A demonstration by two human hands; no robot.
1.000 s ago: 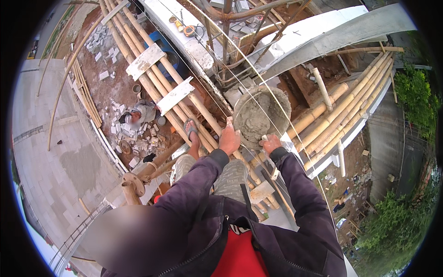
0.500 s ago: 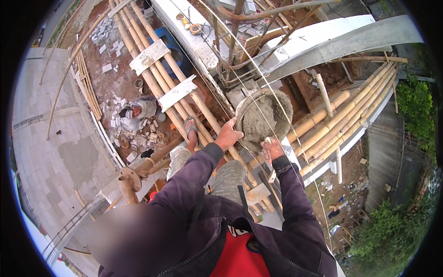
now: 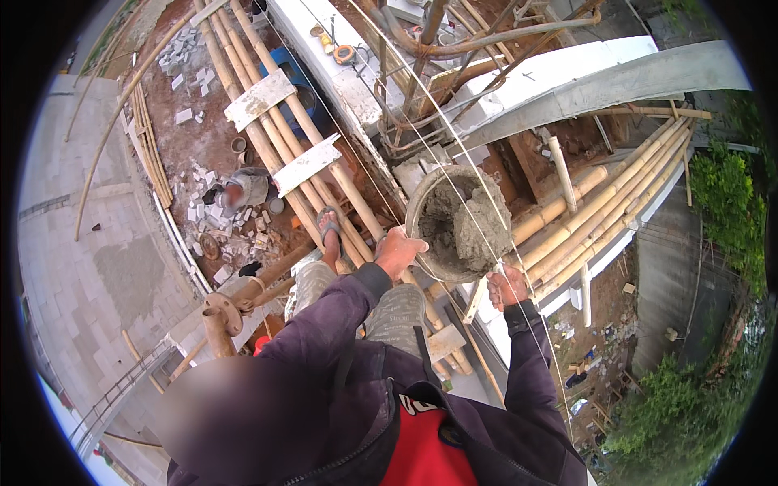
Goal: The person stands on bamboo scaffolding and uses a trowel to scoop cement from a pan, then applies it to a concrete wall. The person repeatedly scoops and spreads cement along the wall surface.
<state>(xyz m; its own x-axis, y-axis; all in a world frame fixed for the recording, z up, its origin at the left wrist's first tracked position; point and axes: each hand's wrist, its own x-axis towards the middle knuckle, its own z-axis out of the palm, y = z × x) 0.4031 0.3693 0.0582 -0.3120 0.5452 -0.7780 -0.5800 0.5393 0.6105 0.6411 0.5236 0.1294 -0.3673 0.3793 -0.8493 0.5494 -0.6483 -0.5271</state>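
View from the head, looking down from a bamboo scaffold (image 3: 324, 166). Since a second ago the mortar pan (image 3: 459, 223) has risen and tilted toward the person, its mouth now turned partly to the camera; the lift appears well under way, with the load carried by both hands. The left hand (image 3: 399, 250) is curled over the near rim, fingers closed on it; the right hand (image 3: 509, 287) clasps the lower rim from beneath. The pan is round and shallow, heaped with wet grey mortar (lumpy, matte). Thin taut cords (image 3: 454, 174) cross above it. Bamboo poles are smooth and tan; a white block wall (image 3: 340, 77) lies beyond.
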